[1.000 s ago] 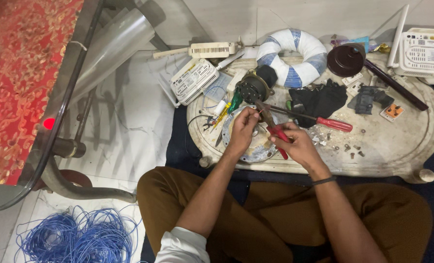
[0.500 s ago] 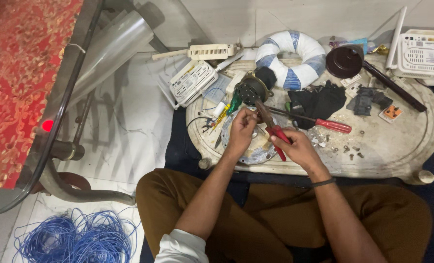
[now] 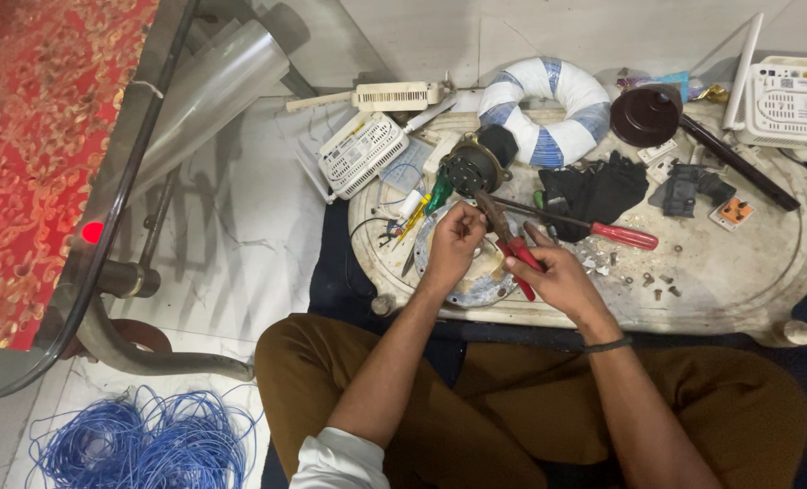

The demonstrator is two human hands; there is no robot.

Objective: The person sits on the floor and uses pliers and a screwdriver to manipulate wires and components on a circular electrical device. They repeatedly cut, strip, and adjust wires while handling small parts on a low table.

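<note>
A person sits cross-legged at one low oval marble table (image 3: 739,281). At its 6 o'clock edge lies one round metal plate (image 3: 476,282), dull grey. The left hand (image 3: 453,246) rests closed on the plate's top. The right hand (image 3: 557,279) is clamped around one pair of red-handled pliers (image 3: 510,246). At 12 o'clock sits one blue-and-white ring (image 3: 548,109). One red-handled screwdriver (image 3: 603,231) lies centre. One blue wire coil (image 3: 141,444) lies on the floor at 8 o'clock.

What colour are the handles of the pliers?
Red, on the pliers in the right hand; head view.
</note>
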